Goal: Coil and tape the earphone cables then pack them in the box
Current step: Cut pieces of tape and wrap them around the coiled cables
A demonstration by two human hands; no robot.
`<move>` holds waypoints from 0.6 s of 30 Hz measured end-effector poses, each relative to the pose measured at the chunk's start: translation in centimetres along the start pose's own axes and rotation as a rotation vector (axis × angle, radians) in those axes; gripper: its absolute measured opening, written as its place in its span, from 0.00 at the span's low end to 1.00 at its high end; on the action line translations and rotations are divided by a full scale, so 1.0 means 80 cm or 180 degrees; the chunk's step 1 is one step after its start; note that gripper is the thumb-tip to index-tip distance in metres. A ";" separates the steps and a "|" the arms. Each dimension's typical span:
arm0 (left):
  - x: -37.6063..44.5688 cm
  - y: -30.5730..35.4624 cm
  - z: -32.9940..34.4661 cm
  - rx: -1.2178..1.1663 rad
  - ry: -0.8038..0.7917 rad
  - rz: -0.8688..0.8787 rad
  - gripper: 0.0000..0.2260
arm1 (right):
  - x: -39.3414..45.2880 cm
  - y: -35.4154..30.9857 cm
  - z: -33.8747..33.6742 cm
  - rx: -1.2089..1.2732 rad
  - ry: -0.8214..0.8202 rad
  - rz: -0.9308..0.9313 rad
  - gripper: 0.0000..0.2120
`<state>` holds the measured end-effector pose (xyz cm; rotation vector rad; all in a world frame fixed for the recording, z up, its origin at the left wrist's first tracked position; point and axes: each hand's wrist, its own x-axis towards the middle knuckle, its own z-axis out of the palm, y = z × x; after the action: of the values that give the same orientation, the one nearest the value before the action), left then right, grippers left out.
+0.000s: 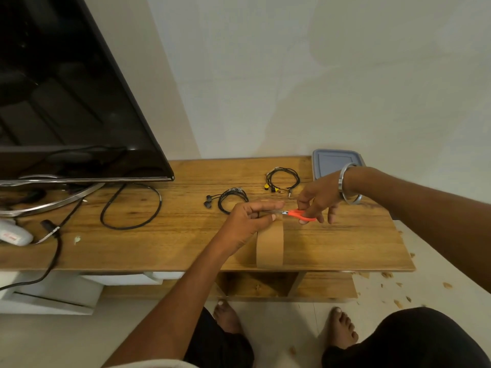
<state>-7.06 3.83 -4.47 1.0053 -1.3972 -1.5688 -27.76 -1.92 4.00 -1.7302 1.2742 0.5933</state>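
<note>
The right hand (pixel 317 199) grips red scissors (pixel 301 215). The left hand (pixel 248 220) pinches brown tape (pixel 269 245) by the bench's (pixel 159 248) front edge.

wall (pixel 292 75): plain white | wooden table (pixel 186 248) | black TV (pixel 66 88) | pale floor (pixel 292 328)

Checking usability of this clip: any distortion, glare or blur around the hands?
Head view: wide-angle bending curves the TV edge and table front; dim reflections on the screen, no harsh glare; left hand, right hand and orange scissors slightly soft; evenly lit, faint shadows.
</note>
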 end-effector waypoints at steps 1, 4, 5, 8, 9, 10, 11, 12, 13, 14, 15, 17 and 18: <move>0.000 0.000 0.000 0.0007 0.0003 -0.0003 0.16 | 0.000 0.000 0.000 -0.0012 0.0003 0.0002 0.09; 0.000 0.000 -0.001 0.0043 0.0003 -0.0016 0.16 | 0.000 -0.002 -0.001 -0.0024 0.0007 -0.0005 0.10; 0.001 0.000 -0.001 0.0051 0.0000 -0.0032 0.16 | 0.001 -0.002 -0.002 -0.0024 0.0007 -0.0013 0.10; 0.000 0.000 0.000 0.0039 -0.0011 -0.0062 0.16 | 0.003 -0.002 -0.001 -0.0012 0.0008 -0.0022 0.09; 0.000 0.001 0.000 0.0042 -0.0007 -0.0065 0.16 | 0.004 -0.002 -0.001 0.0000 0.0009 -0.0029 0.10; 0.000 0.002 0.000 0.0048 -0.0007 -0.0066 0.16 | 0.004 -0.002 0.000 0.0014 0.0007 -0.0036 0.10; 0.000 0.002 0.000 0.0052 -0.0004 -0.0069 0.16 | 0.004 -0.001 0.000 0.0021 0.0005 -0.0042 0.10; 0.000 0.002 0.000 0.0061 -0.0001 -0.0077 0.16 | 0.004 -0.001 0.000 0.0030 0.0006 -0.0048 0.10; 0.000 0.002 0.000 0.0068 0.0004 -0.0087 0.16 | 0.004 0.000 0.000 0.0045 0.0011 -0.0052 0.10; -0.001 0.003 0.000 0.0069 0.0003 -0.0091 0.15 | 0.004 0.001 0.000 0.0063 0.0013 -0.0052 0.09; -0.001 0.003 0.001 0.0058 0.0006 -0.0092 0.15 | 0.003 0.001 0.000 0.0079 0.0009 -0.0048 0.09; -0.001 0.003 0.001 0.0031 0.0006 -0.0108 0.15 | 0.002 0.001 -0.001 0.0104 -0.0009 -0.0026 0.09; -0.002 0.004 0.002 0.0020 0.0001 -0.0115 0.16 | 0.000 0.001 -0.001 0.0105 -0.0025 -0.0020 0.09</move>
<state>-7.14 3.99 -4.15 1.0396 -1.3915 -1.5913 -27.81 -2.03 4.02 -1.7027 1.2658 0.5718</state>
